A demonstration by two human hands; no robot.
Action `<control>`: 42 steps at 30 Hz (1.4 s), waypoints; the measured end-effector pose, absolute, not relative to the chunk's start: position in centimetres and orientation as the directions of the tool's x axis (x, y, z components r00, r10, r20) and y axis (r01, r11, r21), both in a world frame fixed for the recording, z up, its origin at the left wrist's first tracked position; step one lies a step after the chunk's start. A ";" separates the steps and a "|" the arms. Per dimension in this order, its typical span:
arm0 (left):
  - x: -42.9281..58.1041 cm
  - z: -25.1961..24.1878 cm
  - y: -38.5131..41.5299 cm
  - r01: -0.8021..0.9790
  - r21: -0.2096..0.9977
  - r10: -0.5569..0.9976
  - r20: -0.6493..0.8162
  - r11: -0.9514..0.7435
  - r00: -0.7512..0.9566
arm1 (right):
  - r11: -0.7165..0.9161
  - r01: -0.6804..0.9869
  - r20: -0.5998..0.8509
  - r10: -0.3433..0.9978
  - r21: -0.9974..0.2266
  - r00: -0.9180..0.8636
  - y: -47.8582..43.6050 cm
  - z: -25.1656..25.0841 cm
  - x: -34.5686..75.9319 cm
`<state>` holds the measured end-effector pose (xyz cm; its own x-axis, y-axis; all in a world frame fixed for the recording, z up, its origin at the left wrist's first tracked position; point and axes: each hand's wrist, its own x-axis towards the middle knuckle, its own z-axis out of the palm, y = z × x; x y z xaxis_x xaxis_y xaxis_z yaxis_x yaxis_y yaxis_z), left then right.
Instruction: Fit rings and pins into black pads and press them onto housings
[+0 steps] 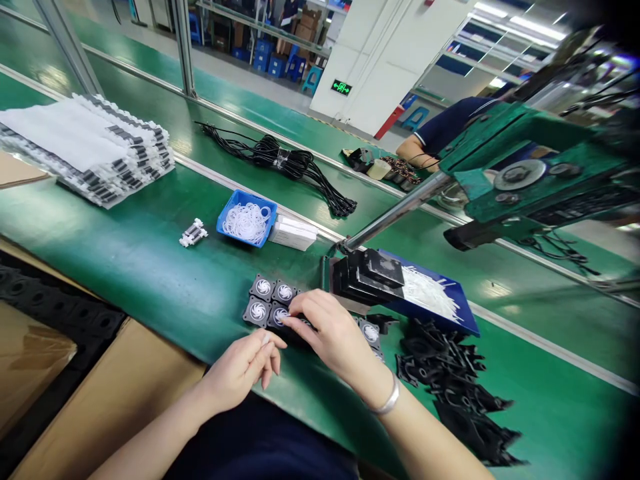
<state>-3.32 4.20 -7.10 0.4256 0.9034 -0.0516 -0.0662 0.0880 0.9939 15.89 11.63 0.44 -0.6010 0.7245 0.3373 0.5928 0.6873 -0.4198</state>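
Several square black housings with white spiral-vaned centres (258,311) lie side by side in rows on the green bench. My right hand (327,330), with a silver bracelet at the wrist, reaches over them. Its thumb and index finger pinch together at the white spiral centre of one housing; whatever lies between the fingertips is too small to make out. Just in front of the row, my left hand (245,365) is curled, thumb against the index finger. Something small and whitish shows at that thumb, and I cannot tell what it is. My right hand hides part of the rows.
A blue bin of white rings (246,223) and a white box (293,233) stand beyond. Right are a green press (530,173), black blocks (367,277), a blue tray (463,310) and black plastic parts (450,373). Cables (280,157) and stacked parts (100,147) lie farther back.
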 end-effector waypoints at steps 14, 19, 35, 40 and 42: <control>-3.3 -6.6 3.7 -0.063 0.996 0.900 0.081 -0.059 0.428 | 0.617 0.422 0.207 0.694 -0.664 -0.689 8.8 0.8 14.0; -3.7 -6.2 3.5 -0.122 0.991 0.903 0.095 -0.047 0.419 | 0.649 0.403 0.242 0.674 -0.645 -0.698 9.4 0.9 13.6; -4.0 -7.2 4.1 -0.174 0.980 0.929 -0.031 0.101 0.369 | 0.573 0.555 0.304 0.808 -0.603 -0.504 15.9 0.5 11.6; -4.0 -7.2 4.2 -0.163 0.983 0.933 -0.015 0.078 0.359 | 0.580 0.561 0.305 0.804 -0.590 -0.511 16.0 0.4 11.6; -4.0 -7.1 4.2 -0.140 0.989 0.946 -0.008 0.056 0.323 | 0.585 0.556 0.310 0.801 -0.590 -0.513 16.0 0.5 11.6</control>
<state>-4.05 4.20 -7.12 0.3227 0.9465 -0.0079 -0.1395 0.0558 0.9886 11.64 15.98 0.49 -0.5127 0.8006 0.3101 0.5565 0.5850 -0.5900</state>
